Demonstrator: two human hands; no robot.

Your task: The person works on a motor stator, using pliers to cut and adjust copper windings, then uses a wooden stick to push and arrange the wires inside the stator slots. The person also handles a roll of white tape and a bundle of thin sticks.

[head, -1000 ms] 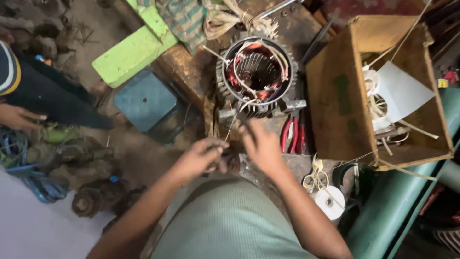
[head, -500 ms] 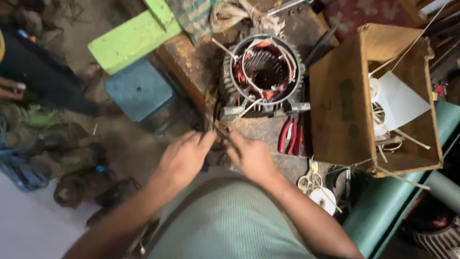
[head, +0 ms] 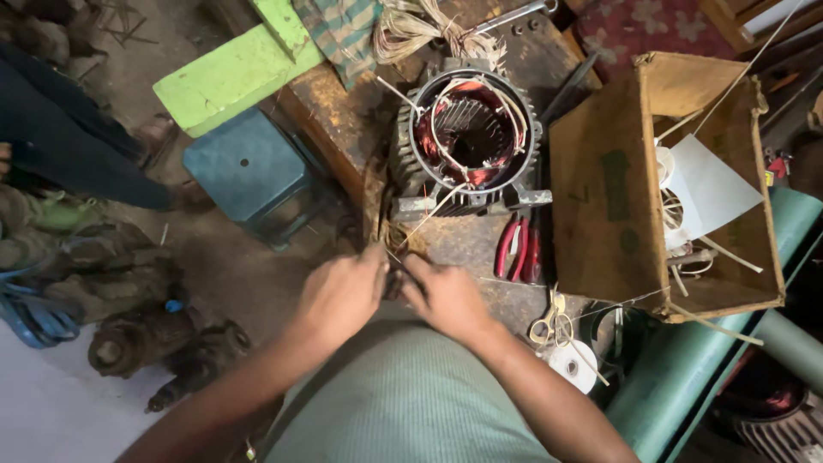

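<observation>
Ribbed grey metal stator (head: 467, 141), round, with coppery-red windings and pale leads, upright mid-worktop (head: 343, 129) on rusty, pitted surface; one thin lead wire (head: 429, 214) trailing toward near edge. Left hand (head: 343, 294) and right hand (head: 446, 297) touching at that edge, fingers curled tight around wire end, though exact grip hidden. Red-handled pliers (head: 517, 249) just right of hands, cardboard box (head: 617, 197) crowding right side.

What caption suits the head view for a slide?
Both hands, left hand and right hand, pinch thin wires from an open motor beside a cardboard box.
</observation>
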